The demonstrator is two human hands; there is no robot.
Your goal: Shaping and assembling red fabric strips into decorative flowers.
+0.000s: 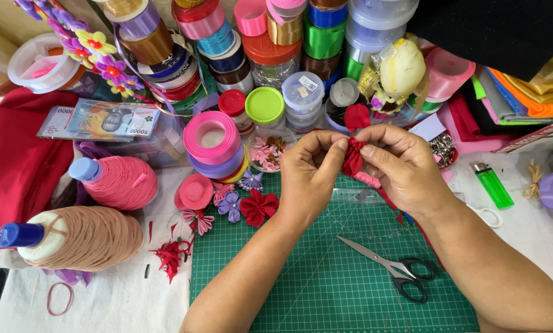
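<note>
Red folded ribbon piece (353, 156) | left hand (308, 176) pinching it | right hand (400, 166) pinching it | above green mat (326, 277)

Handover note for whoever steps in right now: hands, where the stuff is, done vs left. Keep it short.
Left hand and right hand: both pinch one gathered red ribbon piece above the green cutting mat.
Scissors lie shut on the mat, below the right hand. Green lighter on the white cloth to the right.
Done: a finished red ribbon flower lies at the mat's top left corner.
Left: the piece in hand is still only folded, not a flower.
</note>
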